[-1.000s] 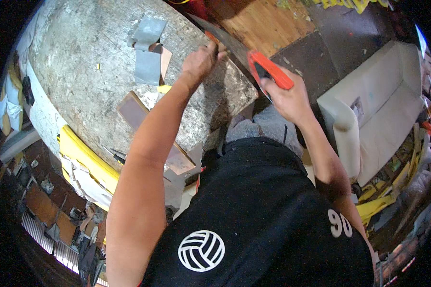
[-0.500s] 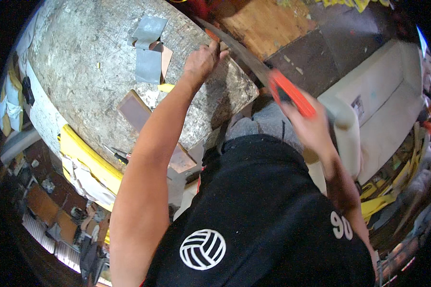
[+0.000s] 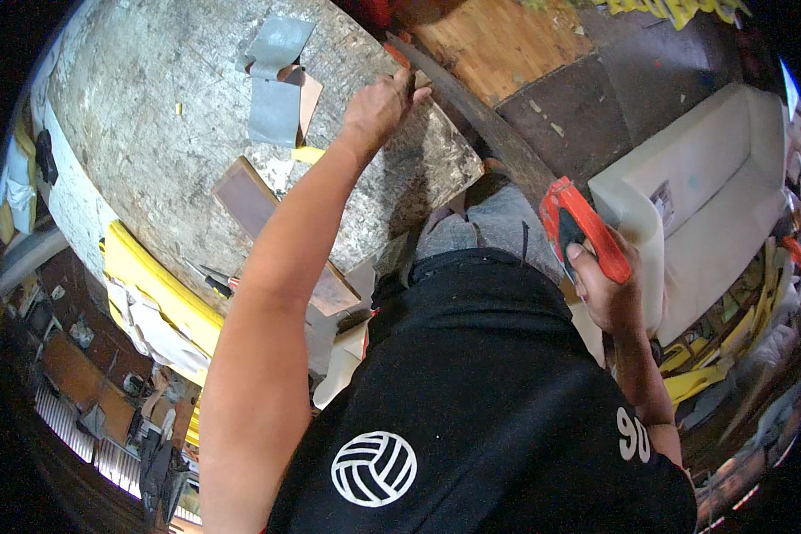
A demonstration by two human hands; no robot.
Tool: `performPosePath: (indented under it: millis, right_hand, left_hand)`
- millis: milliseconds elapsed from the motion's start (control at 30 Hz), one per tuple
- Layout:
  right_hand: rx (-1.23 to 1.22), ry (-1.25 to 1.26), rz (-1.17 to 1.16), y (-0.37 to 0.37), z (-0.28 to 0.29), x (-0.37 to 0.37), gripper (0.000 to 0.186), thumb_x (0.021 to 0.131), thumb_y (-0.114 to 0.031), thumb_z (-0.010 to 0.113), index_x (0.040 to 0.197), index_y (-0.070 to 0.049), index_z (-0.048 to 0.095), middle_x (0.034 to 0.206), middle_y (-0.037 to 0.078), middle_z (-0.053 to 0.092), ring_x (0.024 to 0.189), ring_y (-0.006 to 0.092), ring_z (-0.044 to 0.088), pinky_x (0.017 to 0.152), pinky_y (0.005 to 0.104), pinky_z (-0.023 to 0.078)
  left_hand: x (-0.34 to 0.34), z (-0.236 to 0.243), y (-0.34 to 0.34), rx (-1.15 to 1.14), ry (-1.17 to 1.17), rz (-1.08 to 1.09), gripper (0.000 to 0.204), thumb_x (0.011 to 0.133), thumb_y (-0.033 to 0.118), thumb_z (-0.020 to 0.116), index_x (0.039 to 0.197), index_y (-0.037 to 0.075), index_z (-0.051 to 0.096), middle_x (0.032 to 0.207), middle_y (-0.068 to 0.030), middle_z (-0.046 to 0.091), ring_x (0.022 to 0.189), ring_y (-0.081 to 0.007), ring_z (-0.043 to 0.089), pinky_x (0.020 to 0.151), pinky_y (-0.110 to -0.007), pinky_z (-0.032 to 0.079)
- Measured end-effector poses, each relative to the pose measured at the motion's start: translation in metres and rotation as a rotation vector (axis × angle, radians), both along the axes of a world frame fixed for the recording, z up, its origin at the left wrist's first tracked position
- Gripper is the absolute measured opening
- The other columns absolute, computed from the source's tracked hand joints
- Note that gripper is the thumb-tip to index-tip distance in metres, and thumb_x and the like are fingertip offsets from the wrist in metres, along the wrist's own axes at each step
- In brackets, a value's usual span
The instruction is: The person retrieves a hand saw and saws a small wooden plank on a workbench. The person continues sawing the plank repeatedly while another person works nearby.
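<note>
My right hand (image 3: 612,289) is wrapped round the red-orange and black handle of a handsaw (image 3: 505,133). Its long grey blade slants up and left past the corner of the worktable (image 3: 151,160), the far end lying close by my left hand (image 3: 381,111). That hand is closed at the table's edge, fingers bent down over something mostly hidden beneath them. Against the fingertips show an orange piece (image 3: 397,55) and a small pale, wood-like end (image 3: 421,82). Whether the saw teeth touch anything there is hard to tell.
Grey sheet pieces (image 3: 276,111) and a framed flat board (image 3: 245,196) lie on the table. Pliers-like tools (image 3: 215,283) rest near yellow foam (image 3: 165,285). A cream, sofa-like shell (image 3: 721,196) stands at right, and a wooden panel (image 3: 494,44) lies beyond the blade.
My right hand has pulled the handsaw back, down and to the right, so more blade shows between the hands. My left hand stays about where it was at the edge.
</note>
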State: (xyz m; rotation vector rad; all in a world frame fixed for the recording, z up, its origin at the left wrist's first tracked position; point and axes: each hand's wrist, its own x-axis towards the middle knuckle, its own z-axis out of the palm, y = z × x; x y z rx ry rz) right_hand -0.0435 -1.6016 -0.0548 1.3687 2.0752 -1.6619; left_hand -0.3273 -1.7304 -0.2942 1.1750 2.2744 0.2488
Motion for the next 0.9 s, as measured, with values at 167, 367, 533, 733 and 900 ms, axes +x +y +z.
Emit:
performPosePath:
  millis: [167,367,533,733,900]
  right_hand:
    - [-0.061,-0.064,0.061,0.012,-0.072,-0.097,0.039,0.090,-0.010,0.066,0.128,-0.003,0.064,0.116,0.011,0.072,0.102,0.0167,0.066,0.092,0.0294,0.049]
    - [0.032,0.039,0.059,0.006,-0.016,-0.023,0.041,0.090,-0.016,0.067,0.129,-0.004,0.062,0.081,0.000,0.064,0.073,0.0119,0.059,0.069,0.0295,0.049]
    - [0.033,0.086,0.081,0.007,-0.070,-0.088,0.034,0.090,-0.016,0.068,0.119,0.000,0.065,0.086,0.001,0.065,0.079,0.0115,0.057,0.074,0.0280,0.048]
    - [0.025,0.062,0.080,0.008,-0.028,-0.042,0.038,0.091,-0.018,0.067,0.125,-0.001,0.063,0.085,0.002,0.066,0.076,0.0116,0.058,0.071,0.0291,0.048]
    - [0.084,0.089,0.143,0.003,-0.044,-0.070,0.036,0.093,-0.013,0.064,0.128,-0.005,0.064,0.113,0.018,0.071,0.104,0.0187,0.068,0.090,0.0310,0.050]
  left_hand:
    - [-0.003,0.009,0.004,-0.023,0.027,-0.012,0.055,0.100,0.058,0.043,0.113,0.005,0.051,0.100,-0.0291,0.067,0.088,-0.0482,0.068,0.073,-0.054,0.056]
    - [0.002,0.004,-0.003,-0.027,0.026,-0.012,0.057,0.099,0.059,0.044,0.116,0.005,0.050,0.099,-0.0283,0.067,0.086,-0.0475,0.068,0.071,-0.053,0.057]
    - [0.004,0.003,0.004,-0.012,0.033,-0.008,0.055,0.099,0.058,0.045,0.115,0.006,0.050,0.099,-0.0288,0.066,0.084,-0.0475,0.068,0.070,-0.053,0.057]
    - [0.005,0.009,-0.002,-0.011,0.037,-0.005,0.055,0.099,0.058,0.044,0.116,0.006,0.050,0.100,-0.0281,0.066,0.086,-0.0475,0.068,0.071,-0.053,0.057]
    - [0.005,0.007,0.001,0.041,0.018,0.011,0.054,0.099,0.058,0.044,0.116,0.007,0.049,0.101,-0.0283,0.066,0.085,-0.0475,0.068,0.071,-0.052,0.057]
